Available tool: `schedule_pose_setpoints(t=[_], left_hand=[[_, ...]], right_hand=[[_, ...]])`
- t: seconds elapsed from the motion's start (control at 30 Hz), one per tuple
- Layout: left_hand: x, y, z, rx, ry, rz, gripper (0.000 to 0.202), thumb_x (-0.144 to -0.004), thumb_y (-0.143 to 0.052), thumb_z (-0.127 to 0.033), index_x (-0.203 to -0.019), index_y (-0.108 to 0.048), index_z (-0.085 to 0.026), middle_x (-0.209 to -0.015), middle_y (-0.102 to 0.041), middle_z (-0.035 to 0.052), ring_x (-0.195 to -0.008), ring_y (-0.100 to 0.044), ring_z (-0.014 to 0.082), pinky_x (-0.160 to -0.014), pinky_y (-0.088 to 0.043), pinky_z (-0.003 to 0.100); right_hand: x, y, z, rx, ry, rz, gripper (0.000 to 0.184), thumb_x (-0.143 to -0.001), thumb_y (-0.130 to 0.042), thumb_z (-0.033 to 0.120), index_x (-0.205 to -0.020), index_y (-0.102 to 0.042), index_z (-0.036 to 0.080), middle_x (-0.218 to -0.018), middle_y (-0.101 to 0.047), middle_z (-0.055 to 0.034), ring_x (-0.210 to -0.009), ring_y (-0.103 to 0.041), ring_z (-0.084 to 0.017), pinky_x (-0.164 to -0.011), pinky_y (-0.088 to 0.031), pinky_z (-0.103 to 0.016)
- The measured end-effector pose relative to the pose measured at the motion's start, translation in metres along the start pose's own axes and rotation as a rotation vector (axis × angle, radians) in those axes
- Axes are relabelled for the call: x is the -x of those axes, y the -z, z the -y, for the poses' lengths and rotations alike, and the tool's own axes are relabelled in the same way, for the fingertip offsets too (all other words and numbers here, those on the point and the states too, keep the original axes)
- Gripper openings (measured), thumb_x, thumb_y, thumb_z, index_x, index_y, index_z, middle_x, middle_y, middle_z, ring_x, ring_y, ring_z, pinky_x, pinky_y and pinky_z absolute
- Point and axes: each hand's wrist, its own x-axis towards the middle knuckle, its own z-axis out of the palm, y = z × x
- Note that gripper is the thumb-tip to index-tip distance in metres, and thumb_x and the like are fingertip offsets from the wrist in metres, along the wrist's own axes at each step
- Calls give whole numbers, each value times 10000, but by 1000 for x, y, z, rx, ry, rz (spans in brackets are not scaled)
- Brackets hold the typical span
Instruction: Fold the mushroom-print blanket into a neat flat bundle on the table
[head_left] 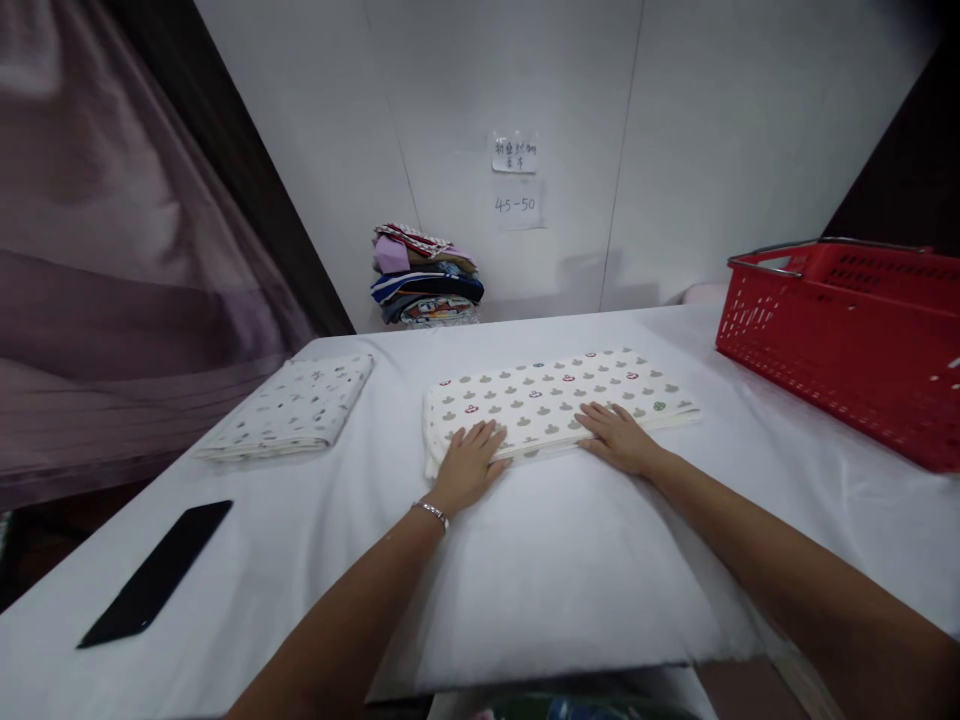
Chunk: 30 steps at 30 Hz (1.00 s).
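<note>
A folded white cloth [555, 395] with a grey mushroom-like print and small red, blue and green motifs lies flat in front of me, its long side running left to right. On its near left part rests my left hand [469, 465], palm down with fingers stretched, a silver bracelet at the wrist. My right hand [616, 438] lies flat on the near edge further right, fingers extended. Neither hand grips the cloth. Another folded white cloth [292, 405], with small grey spots, sits to the left.
A black phone-like slab [157, 572] lies at the left on the white-covered table [600, 560]. A red plastic basket [847, 345] stands on the right. Behind the far edge rises a stack of folded fabrics [427, 275]. Paper notes [517, 203] hang on the wall; a pinkish curtain [135, 250] borders the left.
</note>
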Motion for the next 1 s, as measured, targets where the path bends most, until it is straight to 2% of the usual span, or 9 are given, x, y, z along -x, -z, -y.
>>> schedule_pose_setpoints(t=[0.13, 0.27, 0.33, 0.47, 0.63, 0.73, 0.87, 1.0], left_hand=[[2, 4, -7, 67, -16, -90, 383, -917, -356, -408, -1215, -539, -251, -1364, -464, 44, -1269, -364, 216, -1058, -273, 438], [2, 6, -19, 142, 11, -179, 281, -899, -428, -353, -1066, -626, -245, -1149, -594, 51, -1093, -474, 202, -950, -365, 388], [0, 6, -23, 172, 23, -182, 246, -890, -451, -331, -1011, -647, -244, -1043, -609, 47, -1013, -495, 195, -891, -387, 369], [-4, 5, -24, 220, 63, -182, 226, -885, -462, -310, -941, -669, -239, -927, -598, 35, -920, -498, 178, -830, -391, 347], [-5, 3, -24, 237, 80, -179, 206, -874, -482, -294, -934, -670, -236, -899, -587, 29, -905, -492, 175, -810, -380, 345], [-5, 1, -24, 235, 75, -188, 197, -877, -478, -282, -908, -666, -233, -882, -582, 28, -892, -487, 175, -796, -375, 346], [-5, -1, -24, 219, 47, -215, 203, -888, -459, -250, -854, -658, -229, -853, -577, 23, -865, -480, 170, -783, -370, 342], [-1, -2, -23, 197, 14, -204, 202, -892, -453, -243, -845, -650, -228, -864, -581, 22, -875, -476, 176, -779, -367, 345]], right_hand=[[-1, 5, 17, -55, 50, -99, 525, -929, -251, 521, -1351, -427, 263, -1452, -331, -50, -1358, -225, -242, -1100, -131, -490], [-9, 3, 41, -160, 205, -210, 410, -941, -302, 434, -1142, -622, 274, -1222, -587, -60, -1190, -464, -223, -1015, -314, -426], [-14, 1, 48, -190, 226, -228, 387, -939, -322, 406, -1076, -657, 270, -1099, -638, -65, -1054, -540, -214, -928, -388, -396], [-20, -1, 54, -201, 204, -246, 347, -930, -361, 346, -1016, -684, 250, -992, -645, -62, -938, -546, -208, -839, -417, -360], [-20, -7, 56, -215, 138, -286, 268, -890, -442, 232, -1008, -682, 229, -945, -634, -55, -890, -524, -201, -804, -412, -330], [-20, -13, 57, -236, 114, -321, 235, -880, -462, 200, -937, -689, 217, -901, -632, -51, -854, -519, -194, -781, -407, -325], [-21, -18, 56, -241, 135, -378, 195, -873, -481, 173, -861, -675, 191, -886, -632, -61, -831, -517, -193, -768, -394, -335], [-19, -22, 56, -220, 164, -408, 170, -873, -490, 164, -863, -660, 171, -892, -628, -67, -845, -513, -199, -766, -383, -340]])
